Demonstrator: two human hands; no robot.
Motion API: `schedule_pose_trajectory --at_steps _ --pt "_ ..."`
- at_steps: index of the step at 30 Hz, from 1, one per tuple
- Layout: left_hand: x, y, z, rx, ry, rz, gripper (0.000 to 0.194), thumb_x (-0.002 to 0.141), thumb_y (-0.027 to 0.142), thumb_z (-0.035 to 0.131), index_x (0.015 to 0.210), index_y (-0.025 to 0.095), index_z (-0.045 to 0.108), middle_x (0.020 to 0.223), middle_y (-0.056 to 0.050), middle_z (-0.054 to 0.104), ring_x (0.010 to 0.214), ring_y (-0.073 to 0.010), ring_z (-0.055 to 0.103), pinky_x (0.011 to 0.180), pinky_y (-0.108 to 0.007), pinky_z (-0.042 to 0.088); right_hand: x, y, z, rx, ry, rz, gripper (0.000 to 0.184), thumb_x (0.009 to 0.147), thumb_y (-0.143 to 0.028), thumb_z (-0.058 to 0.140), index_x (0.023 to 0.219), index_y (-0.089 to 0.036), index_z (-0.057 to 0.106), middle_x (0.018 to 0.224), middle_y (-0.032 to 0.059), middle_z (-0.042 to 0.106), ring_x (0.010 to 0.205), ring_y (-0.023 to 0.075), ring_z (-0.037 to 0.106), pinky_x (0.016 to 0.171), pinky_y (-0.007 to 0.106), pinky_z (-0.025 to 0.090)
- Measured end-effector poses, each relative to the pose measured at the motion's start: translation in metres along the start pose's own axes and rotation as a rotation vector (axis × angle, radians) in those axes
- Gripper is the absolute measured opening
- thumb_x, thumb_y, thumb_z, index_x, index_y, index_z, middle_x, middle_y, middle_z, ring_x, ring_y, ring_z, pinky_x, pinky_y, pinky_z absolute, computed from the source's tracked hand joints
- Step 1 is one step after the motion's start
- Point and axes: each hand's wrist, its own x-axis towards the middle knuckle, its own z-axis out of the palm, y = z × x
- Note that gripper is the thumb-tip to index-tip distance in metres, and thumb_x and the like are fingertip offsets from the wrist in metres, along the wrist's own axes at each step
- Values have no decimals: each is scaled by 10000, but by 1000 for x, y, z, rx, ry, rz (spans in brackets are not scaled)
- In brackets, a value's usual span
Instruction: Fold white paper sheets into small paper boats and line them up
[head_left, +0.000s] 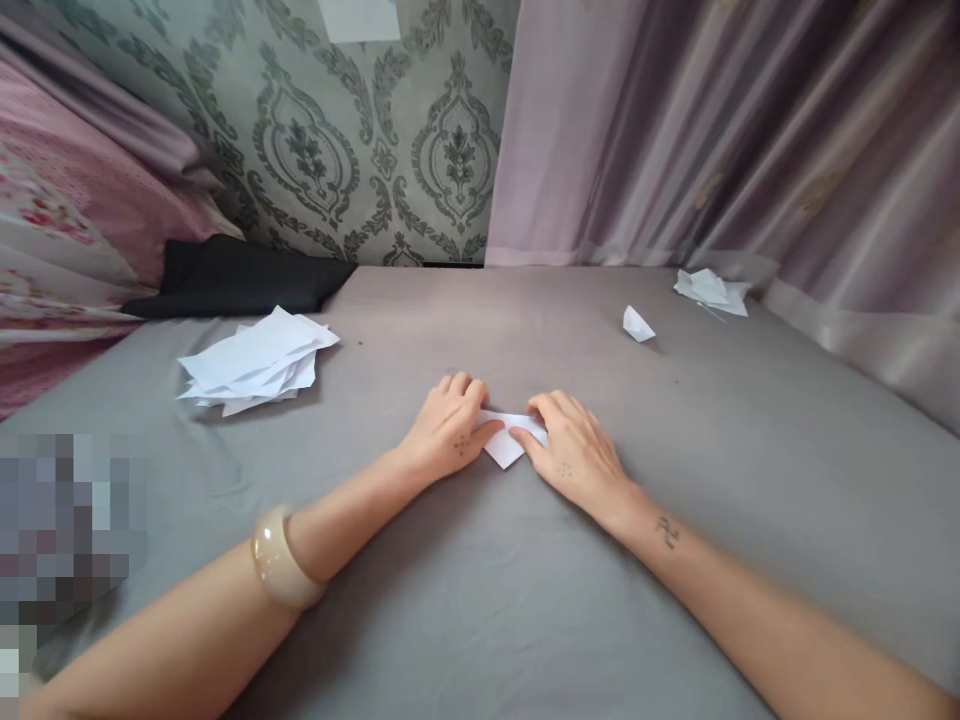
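Left hand (450,428): we are pinching the left end of the folded paper (504,454).
Right hand (579,450): we are pinching its right end.
Grey sheet (480,600): carrying this paper well inside its edges.
Paper stack (259,362): resting toward the far left corner.
Paper pile (709,290): lying by the far right corner.

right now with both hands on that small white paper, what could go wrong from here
The left hand and the right hand both grip the small white paper, so uneven pressure might crease it crookedly. The grey cloth beneath shows faint wrinkles and may give under pressing thumbs. The pile of white sheets has edges jutting out unevenly, so a knock could scatter it.
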Motion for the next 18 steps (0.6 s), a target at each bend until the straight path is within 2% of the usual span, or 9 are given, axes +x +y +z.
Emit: schedule_pose_trajectory --at_steps 3,6,9,12,14,16,18 --pt "3 -11 -2 -187 -82 -126 371 779 444 629 1039 187 566 1053 -84 531 994 -250 476 888 -392 389 2 8 0 103 -48 15 351 856 -380 569 1171 -225 585 1079 77 573 1014 243 527 844 361 431" --pt "7 -14 -7 -271 -185 -192 301 739 430 662 938 209 617 1051 -67 528 1034 -260 466 922 -415 359 6 13 0 217 -102 12 297 848 -354 574 1126 -262 626 1118 62 562 1051 237 503 916 387 404" --pt "9 -13 -12 -326 -214 -190 219 728 405 657 820 208 640 1026 -48 559 1034 -260 475 906 -404 356 9 14 -1 321 -143 55 211 808 -313 616 1010 -267 651 1111 42 576 1051 229 500 925 402 387" --pt "8 -12 -16 -475 -245 -156 194 734 380 641 777 191 632 840 -16 594 818 -182 527 751 -309 397 10 16 -4 413 -173 78 105 767 -282 637 863 -239 638 1004 19 622 952 204 542 848 370 412" --pt "6 -12 -20 -598 -273 -139 201 749 373 627 789 176 617 697 14 561 645 -126 488 614 -251 371 9 19 -7 511 -224 90 88 772 -284 617 843 -233 627 887 2 646 817 174 571 743 325 433" --pt "5 -11 -25 -674 -274 -121 204 768 366 616 818 168 610 649 28 541 583 -107 458 550 -232 340 9 21 -9 623 -274 89 127 786 -288 603 897 -239 640 852 -7 662 754 158 584 683 295 436" --pt "4 -9 -30 -673 -251 -75 196 789 349 604 865 170 624 699 16 582 615 -112 491 566 -235 357 9 23 -12 677 -257 47 147 808 -281 591 931 -252 667 899 -6 676 789 158 598 701 288 436"
